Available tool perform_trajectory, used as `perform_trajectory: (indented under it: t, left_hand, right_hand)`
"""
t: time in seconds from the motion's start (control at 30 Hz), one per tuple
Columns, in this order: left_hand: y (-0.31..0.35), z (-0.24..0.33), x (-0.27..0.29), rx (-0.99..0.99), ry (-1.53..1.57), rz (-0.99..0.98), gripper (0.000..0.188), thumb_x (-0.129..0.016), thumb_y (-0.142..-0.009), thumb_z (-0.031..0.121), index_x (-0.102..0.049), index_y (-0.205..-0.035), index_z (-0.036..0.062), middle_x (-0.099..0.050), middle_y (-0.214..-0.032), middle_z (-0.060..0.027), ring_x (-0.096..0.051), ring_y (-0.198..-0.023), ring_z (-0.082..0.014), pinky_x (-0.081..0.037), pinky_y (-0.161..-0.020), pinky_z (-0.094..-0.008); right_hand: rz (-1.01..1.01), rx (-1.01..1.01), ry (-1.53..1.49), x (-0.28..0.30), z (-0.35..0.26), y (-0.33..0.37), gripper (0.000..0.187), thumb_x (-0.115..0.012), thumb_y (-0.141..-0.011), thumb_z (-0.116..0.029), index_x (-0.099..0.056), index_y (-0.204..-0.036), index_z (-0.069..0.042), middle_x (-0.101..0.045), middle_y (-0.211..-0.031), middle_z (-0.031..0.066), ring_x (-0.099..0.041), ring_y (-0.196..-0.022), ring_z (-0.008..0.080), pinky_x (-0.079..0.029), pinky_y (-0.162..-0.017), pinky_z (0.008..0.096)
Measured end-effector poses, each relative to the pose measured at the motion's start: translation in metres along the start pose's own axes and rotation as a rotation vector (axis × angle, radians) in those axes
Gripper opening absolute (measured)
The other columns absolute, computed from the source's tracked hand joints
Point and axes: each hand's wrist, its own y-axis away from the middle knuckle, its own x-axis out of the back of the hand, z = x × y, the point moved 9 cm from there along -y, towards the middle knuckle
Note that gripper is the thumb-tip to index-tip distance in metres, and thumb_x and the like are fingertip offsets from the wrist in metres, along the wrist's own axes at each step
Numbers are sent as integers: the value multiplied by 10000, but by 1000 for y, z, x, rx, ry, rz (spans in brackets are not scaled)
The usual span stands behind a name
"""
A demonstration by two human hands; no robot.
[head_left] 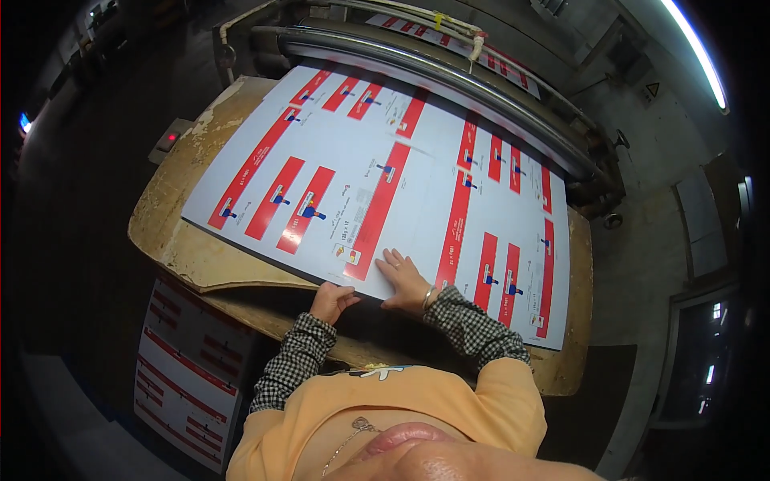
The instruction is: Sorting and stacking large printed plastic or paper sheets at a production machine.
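A large white printed sheet (421,208) with red bands and small blue figures lies on a worn wooden table, its far edge at the metal rollers. At its near edge, left of the middle, my left hand (329,303) pinches the border between thumb and fingers. Just right of it, my right hand (405,280) lies flat on the sheet, fingers spread, a bangle at the wrist. Checked sleeves cover both forearms.
Long metal rollers (449,84) span the far side, with pipes above and handwheels at the right. The table (172,204) has a chipped, curved edge. A switch box with a red light (170,139) sits at left. More printed sheets (172,365) stand below, lower left.
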Motion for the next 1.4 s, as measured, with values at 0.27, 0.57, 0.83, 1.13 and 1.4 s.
perform_trajectory:
  t: [0.27, 0.57, 0.83, 1.13, 1.4]
  left_hand:
    - [1, -3, -3, 31, 94, 74, 295, -397, -860, 66, -478, -1102, -82, -554, -1071, -174, -544, -1020, -298, -458, -871, -481]
    - [-7, -7, 11, 14, 7, 105, 289, -380, -833, 48, -459, -1073, -90, -554, -1046, -196, -601, -905, -298, -526, -741, -402]
    - [-4, -2, -5, 37, 31, 102, 316, -439, -904, 171, -420, -1146, -30, -560, -1045, -145, -611, -883, -261, -537, -704, -354]
    - [-3, -5, 5, 23, -65, 56, 313, -459, -872, 103, -434, -1163, -11, -568, -1062, -129, -594, -939, -237, -521, -756, -366]
    - [2, -1, -8, 25, 73, 35, 325, -413, -856, 76, -465, -1152, -48, -542, -1119, -170, -539, -1036, -300, -446, -883, -460]
  right_hand:
    - [94, 31, -579, 75, -3, 13, 358, -556, -727, -140, -575, -1044, 24, -562, -1125, 180, -525, -1070, 300, -427, -903, 336]
    - [29, 45, -418, 22, 1, 4, 389, -610, -674, -125, -598, -1040, 6, -540, -1173, 166, -485, -1133, 286, -383, -955, 310]
    - [255, -289, -410, 32, 93, -47, 439, -661, -676, -205, -587, -1051, 8, -478, -1230, 205, -434, -1169, 317, -356, -974, 317]
    - [-25, -53, 37, -4, -11, -10, 928, -759, -567, -362, -310, -1321, -59, -213, -1378, 264, -145, -1297, 425, -161, -1037, 522]
    - [26, 5, -557, 61, -1, -1, 410, -590, -714, -141, -556, -1091, 17, -505, -1214, 179, -518, -1089, 281, -415, -917, 305]
